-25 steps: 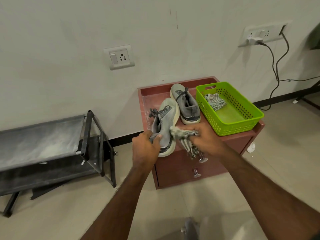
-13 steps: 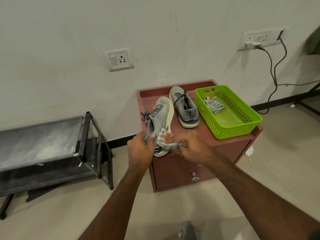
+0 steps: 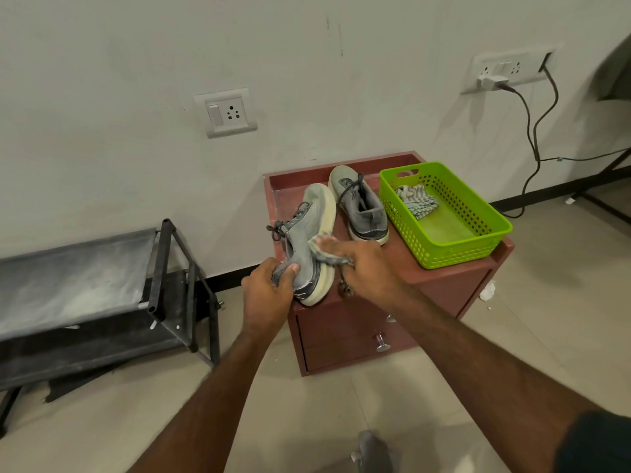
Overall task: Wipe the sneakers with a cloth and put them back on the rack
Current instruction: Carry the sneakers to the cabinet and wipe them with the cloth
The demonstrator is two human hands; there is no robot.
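Observation:
A grey sneaker [image 3: 309,230] with a cream sole is tipped on its side above the red-brown cabinet's [image 3: 358,329] front left corner. My left hand [image 3: 268,295] grips its heel. My right hand [image 3: 362,264] presses a striped grey cloth [image 3: 326,256] flat against the shoe's side near the sole. The second grey sneaker [image 3: 360,204] stands upright on the cabinet top behind, toe toward the wall. The black shoe rack [image 3: 82,295] stands on the floor at the left, with nothing on its shelves.
A green plastic basket [image 3: 457,247] with another striped cloth [image 3: 416,201] sits on the cabinet's right half. Black cables [image 3: 532,131] hang from a wall socket at the right. Tiled floor lies between rack and cabinet.
My right hand has slid the cloth from the shoe's heel end up along its side. The sneaker is tilted further onto its side and shifted slightly left.

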